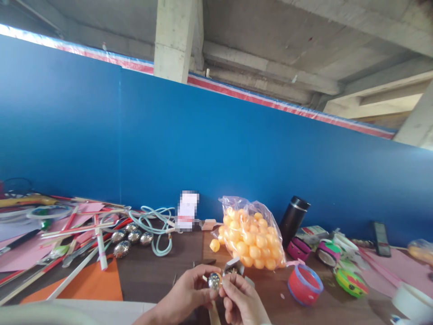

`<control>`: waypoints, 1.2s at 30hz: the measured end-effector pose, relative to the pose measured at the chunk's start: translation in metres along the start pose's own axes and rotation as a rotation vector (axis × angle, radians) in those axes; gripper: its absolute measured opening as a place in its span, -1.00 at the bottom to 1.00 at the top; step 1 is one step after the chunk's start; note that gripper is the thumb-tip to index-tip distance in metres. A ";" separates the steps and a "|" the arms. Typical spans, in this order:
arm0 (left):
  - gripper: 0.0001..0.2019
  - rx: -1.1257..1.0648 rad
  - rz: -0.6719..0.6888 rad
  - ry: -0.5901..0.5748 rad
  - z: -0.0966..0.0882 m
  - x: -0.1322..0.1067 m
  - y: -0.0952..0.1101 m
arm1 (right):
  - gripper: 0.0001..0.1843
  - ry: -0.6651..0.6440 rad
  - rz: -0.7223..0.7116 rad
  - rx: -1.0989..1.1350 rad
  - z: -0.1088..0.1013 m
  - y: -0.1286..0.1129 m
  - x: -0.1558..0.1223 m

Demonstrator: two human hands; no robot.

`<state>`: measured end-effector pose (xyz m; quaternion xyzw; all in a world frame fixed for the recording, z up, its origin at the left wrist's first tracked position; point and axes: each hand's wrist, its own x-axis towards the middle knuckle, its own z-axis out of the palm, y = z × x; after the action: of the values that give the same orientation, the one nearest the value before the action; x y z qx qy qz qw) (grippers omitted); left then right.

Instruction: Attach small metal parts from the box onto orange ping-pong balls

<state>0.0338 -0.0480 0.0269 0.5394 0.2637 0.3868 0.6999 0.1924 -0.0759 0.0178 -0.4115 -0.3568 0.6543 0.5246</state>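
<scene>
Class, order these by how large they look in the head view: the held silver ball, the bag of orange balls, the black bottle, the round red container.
1. Bag of orange balls
2. Black bottle and round red container: too close to rank
3. Held silver ball

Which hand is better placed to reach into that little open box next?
Probably the right hand: it is nearer the open box, while the left hand pinches the silver ball.

soft daylight; pale sheen on the wall (pixel 219 140) at left, glints on the held ball (pixel 214 281), dim ceiling (pixel 264 22), stretched edges.
</scene>
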 end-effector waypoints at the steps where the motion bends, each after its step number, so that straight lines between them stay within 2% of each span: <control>1: -0.57 0.001 -0.001 0.002 0.000 0.000 0.001 | -0.67 0.000 -0.001 0.001 0.000 0.000 0.000; 15: -0.58 -0.015 0.006 -0.016 -0.001 0.000 0.000 | -0.66 0.002 -0.002 0.007 0.002 -0.001 -0.001; 36: -0.56 0.100 0.035 -0.021 -0.004 0.000 0.000 | -0.64 0.018 0.013 -0.078 -0.001 0.003 0.001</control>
<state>0.0306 -0.0460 0.0259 0.5822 0.2659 0.3797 0.6680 0.1921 -0.0754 0.0146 -0.4397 -0.3745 0.6396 0.5072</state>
